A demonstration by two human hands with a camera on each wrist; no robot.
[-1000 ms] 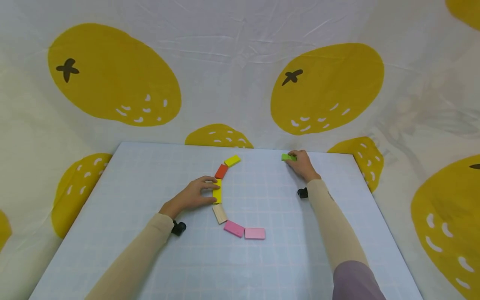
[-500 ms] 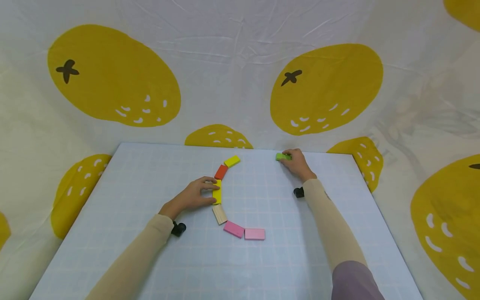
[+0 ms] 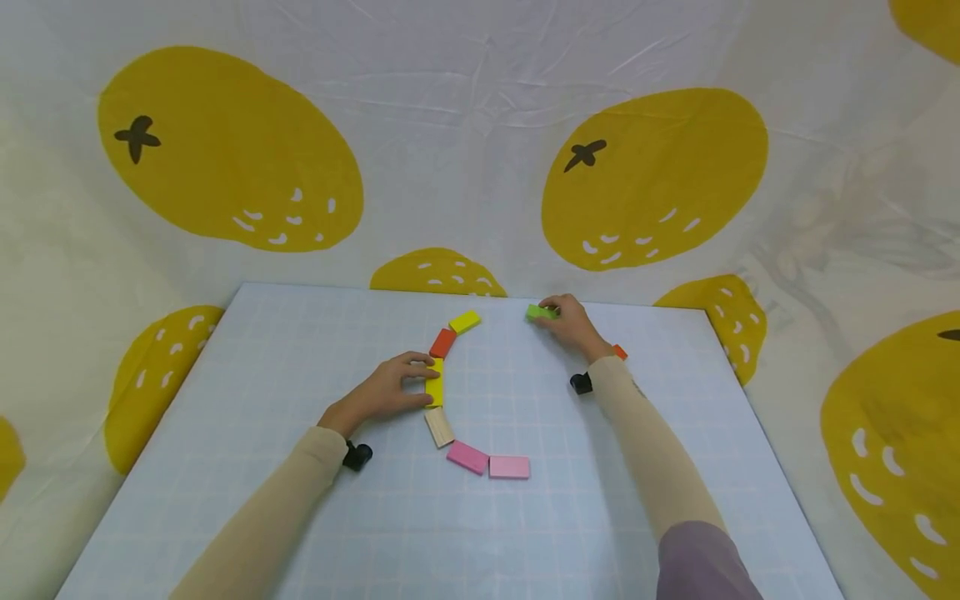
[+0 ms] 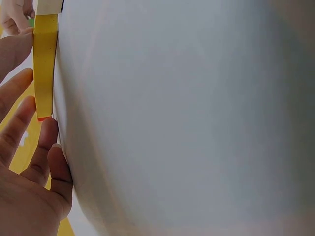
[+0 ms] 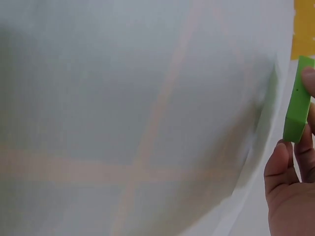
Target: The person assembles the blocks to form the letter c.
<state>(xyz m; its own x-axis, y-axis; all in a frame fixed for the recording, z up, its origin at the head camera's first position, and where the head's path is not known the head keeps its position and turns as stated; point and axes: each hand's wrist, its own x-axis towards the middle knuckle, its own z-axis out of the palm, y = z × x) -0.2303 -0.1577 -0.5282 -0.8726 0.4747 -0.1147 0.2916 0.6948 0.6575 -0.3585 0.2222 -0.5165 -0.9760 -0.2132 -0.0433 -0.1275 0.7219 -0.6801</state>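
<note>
Several flat blocks form a C-shaped curve on the table. From the far end run a yellow block [image 3: 465, 322], a red block [image 3: 443, 342], a second yellow block [image 3: 435, 388], a plain wooden block [image 3: 439, 427], a pink block [image 3: 468, 457] and a paler pink block [image 3: 509, 467]. My left hand [image 3: 386, 387] rests its fingertips and thumb on the second yellow block [image 4: 45, 66], fingers spread. Right of the curve's far end, my right hand [image 3: 570, 323] pinches a green block [image 5: 298, 101] between thumb and fingers, seemingly just above the table.
An orange-red block [image 3: 619, 352] lies partly hidden behind the right wrist. The pale checked table [image 3: 405, 533] meets a white sheet printed with big yellow fruit [image 3: 656, 175] at its back edge. Black cameras sit on both wrists.
My right hand has moved left along the table's back with the green block, toward the curve. The orange-red block has come into view behind that wrist. My left hand stays put.
</note>
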